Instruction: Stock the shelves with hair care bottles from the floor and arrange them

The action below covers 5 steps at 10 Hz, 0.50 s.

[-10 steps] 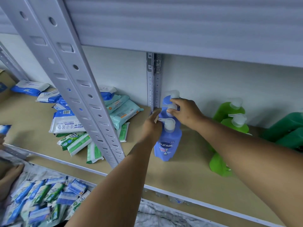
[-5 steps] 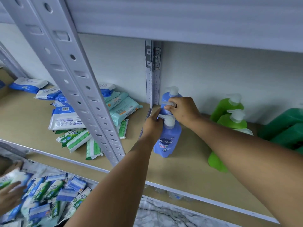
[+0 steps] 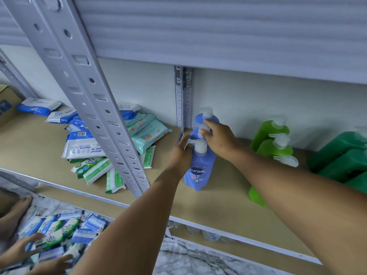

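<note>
Three blue pump bottles stand in a row running back toward the wall on the shelf [image 3: 228,197], beside the rear upright [image 3: 183,100]. Her left hand [image 3: 181,153] curls round the neck of the front blue bottle [image 3: 198,169], fingers at its white pump spout. Her right hand [image 3: 220,136] reaches just behind it, fingertips pinching the pump of the middle blue bottle [image 3: 204,129], with the rear blue bottle [image 3: 206,116] just beyond. Green pump bottles [image 3: 275,146] line up well to the right of the right hand; wipe packs [image 3: 93,147] lie heaped to the left of the left hand.
</note>
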Tool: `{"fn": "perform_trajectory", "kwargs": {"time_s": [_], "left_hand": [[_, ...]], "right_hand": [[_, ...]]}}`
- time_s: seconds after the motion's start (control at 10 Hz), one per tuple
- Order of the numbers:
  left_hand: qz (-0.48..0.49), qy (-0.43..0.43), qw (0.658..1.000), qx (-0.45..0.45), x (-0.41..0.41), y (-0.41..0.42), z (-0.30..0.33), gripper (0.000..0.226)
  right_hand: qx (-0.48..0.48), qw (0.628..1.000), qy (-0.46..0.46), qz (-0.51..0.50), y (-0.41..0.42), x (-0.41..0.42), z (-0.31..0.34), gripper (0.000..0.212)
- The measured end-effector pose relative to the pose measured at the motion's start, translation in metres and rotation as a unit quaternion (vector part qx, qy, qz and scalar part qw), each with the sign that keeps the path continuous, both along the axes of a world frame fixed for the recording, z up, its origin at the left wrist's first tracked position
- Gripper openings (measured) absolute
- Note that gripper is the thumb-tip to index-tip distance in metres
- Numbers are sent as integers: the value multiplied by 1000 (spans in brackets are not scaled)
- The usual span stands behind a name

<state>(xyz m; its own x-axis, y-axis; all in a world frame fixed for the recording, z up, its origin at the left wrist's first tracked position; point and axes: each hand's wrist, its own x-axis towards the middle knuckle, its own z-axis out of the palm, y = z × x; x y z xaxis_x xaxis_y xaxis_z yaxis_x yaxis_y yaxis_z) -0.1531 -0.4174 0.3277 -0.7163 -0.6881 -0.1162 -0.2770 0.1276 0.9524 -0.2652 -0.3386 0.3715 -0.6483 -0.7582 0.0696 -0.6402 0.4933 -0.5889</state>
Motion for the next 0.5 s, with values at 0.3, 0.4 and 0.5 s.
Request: {"fn": "perform_trajectory", "kwargs": {"time_s": [0.3, 0.4, 0.5], "left_hand": [[14, -62, 994, -93, 34, 29, 23, 45], [13, -129, 978, -161, 53, 56, 47, 51], [-29, -179, 949, -256, 69, 90, 74, 53]], "right_hand": [[67, 996, 63, 6, 66, 23, 13, 51], [131, 990, 57, -10, 101, 39, 25, 60], [148, 985, 82, -33, 141, 58, 40, 65]]}}
